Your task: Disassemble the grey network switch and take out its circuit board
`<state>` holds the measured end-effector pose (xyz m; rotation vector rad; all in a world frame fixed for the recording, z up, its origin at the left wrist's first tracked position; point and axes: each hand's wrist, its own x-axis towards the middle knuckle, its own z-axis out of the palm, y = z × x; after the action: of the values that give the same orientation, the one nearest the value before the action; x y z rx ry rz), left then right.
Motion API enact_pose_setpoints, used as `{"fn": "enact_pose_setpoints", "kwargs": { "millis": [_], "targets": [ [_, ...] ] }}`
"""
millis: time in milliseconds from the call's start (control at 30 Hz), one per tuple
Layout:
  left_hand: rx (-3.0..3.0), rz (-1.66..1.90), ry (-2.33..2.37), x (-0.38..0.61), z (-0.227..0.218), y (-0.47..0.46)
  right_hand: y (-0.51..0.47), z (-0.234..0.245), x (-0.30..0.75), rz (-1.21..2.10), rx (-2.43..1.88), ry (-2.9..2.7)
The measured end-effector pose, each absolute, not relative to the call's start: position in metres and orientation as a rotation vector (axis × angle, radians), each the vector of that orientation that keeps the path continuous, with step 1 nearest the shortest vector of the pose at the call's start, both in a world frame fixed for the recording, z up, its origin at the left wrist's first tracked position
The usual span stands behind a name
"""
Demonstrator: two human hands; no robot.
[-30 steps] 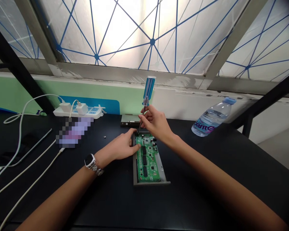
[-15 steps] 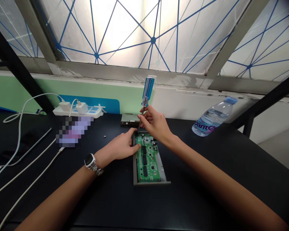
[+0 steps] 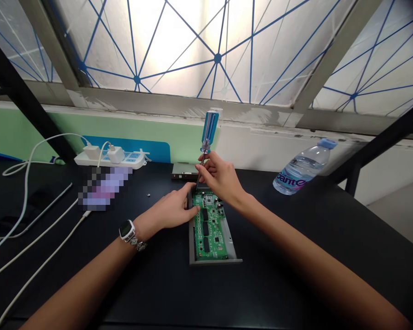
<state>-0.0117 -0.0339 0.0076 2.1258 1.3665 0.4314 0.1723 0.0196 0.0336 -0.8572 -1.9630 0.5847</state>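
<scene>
A green circuit board (image 3: 211,229) lies in a shallow grey metal casing (image 3: 192,247) on the dark table. My left hand (image 3: 174,207) is closed on the casing's left side near its far end, thumb resting over the board's edge. In my right hand (image 3: 222,176) a screwdriver (image 3: 210,127) with a clear and blue handle is pinched by its shaft. It stands nearly upright, handle leaning slightly right, with its tip at the far left corner of the casing. Exactly what the tip touches is too small to tell.
Behind the casing lies a flat metal box (image 3: 184,170). A tiny screw-like piece (image 3: 148,195) sits left of my left hand. Further left are a white power strip (image 3: 137,159), cables (image 3: 37,250) and a blurred-out item (image 3: 105,189). A water bottle (image 3: 301,170) leans at the right.
The whole view has shifted very slightly to the left. Both hands, the screwdriver and the casing keep nearly the same positions relative to each other.
</scene>
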Motion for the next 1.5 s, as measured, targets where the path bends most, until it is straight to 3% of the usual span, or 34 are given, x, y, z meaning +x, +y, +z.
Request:
{"fn": "enact_pose_setpoints", "kwargs": {
  "millis": [600, 733, 867, 1500],
  "targets": [
    [2.173, 0.471, 1.455, -0.009, 0.008, -0.034, 0.020, 0.040, 0.176, 0.679, -0.852, -2.086],
    [2.213, 0.866, 1.576, -0.004, 0.002, -0.022, 0.020, 0.039, 0.175, 0.669, -0.870, -2.088],
    [2.139, 1.139, 1.267, 0.001, -0.011, -0.006, 0.021, 0.040, 0.174, 0.605, -0.894, -2.075],
    [1.893, 1.169, 1.125, 0.006, -0.019, -0.003, 0.026, 0.066, 0.163, 0.306, -1.016, -1.835]
  ]
}}
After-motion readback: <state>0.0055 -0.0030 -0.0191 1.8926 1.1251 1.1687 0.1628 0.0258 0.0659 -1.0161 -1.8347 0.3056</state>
